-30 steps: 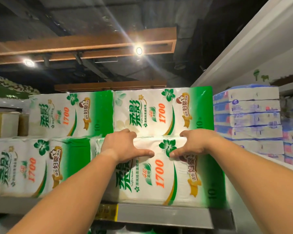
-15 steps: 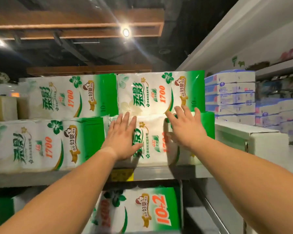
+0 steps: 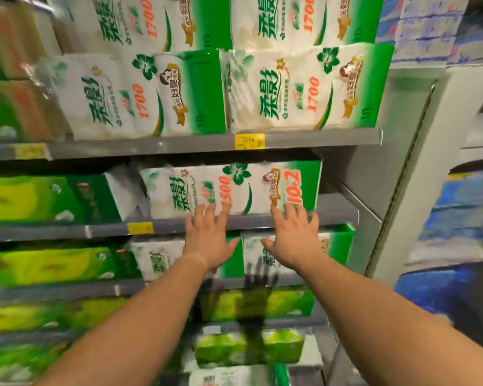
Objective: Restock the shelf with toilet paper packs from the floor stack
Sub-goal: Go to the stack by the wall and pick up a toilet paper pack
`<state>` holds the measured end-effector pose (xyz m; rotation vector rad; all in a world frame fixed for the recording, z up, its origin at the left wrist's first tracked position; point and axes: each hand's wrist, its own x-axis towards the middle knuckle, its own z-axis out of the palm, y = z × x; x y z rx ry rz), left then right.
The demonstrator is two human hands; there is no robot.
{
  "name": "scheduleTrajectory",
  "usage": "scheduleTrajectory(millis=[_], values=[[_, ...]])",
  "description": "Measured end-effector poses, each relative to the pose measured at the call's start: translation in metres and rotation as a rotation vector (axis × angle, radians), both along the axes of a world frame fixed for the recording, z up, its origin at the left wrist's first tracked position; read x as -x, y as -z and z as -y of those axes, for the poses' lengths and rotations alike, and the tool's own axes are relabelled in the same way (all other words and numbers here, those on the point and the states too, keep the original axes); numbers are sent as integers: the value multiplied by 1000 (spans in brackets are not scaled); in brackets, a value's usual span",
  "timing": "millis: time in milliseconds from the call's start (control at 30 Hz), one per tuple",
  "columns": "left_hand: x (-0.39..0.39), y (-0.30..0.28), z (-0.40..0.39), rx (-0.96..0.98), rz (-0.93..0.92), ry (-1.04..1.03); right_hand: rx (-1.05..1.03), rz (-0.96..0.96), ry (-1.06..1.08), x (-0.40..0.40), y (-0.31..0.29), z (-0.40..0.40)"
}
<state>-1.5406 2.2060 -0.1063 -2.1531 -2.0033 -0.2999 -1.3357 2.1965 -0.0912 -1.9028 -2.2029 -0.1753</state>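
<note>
Both hands are empty, fingers spread and straight, palms toward the shelving: the left hand (image 3: 208, 240) sits in front of the grey shelf edge (image 3: 332, 218), and the right hand (image 3: 294, 239) is just beside it at the same height. Whether the fingertips actually touch anything cannot be told, since the picture is smeared by movement. Going left to right along the top shelf, a white-and-green toilet paper pack (image 3: 140, 96) stands next to a second pack (image 3: 304, 87) at the right end, above a yellow price tag (image 3: 249, 141); both look seated, with more packs stacked on top. One shelf down, a dark green pack (image 3: 48, 197) lies to the left and a white "10+2" pack (image 3: 234, 188) just behind the fingers. The floor stack named in the task is not in view, presumably below the picture. Judging from the free hands and the filled top row, the step in hand is going down for another pack. To do it well, take the next pack by both short ends with flat palms, since the thin wrap tears under pinching fingers, lift it level, and slide it in print outward, flush with its neighbours and clear of the price tag.
</note>
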Motion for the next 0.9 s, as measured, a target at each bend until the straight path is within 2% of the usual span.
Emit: scheduleTrajectory(millis=[267,500,667,900], values=[[-6,131,173,313,30,-83,296,21,-59,5,125,159],[-14,192,284,490,30,-103,464,28,-42,-22,174,256],[-9,201,295,521,71,-115,498,41,-46,-30,188,275],[17,239,240,561,79,-84,542,81,-20,-16,229,226]])
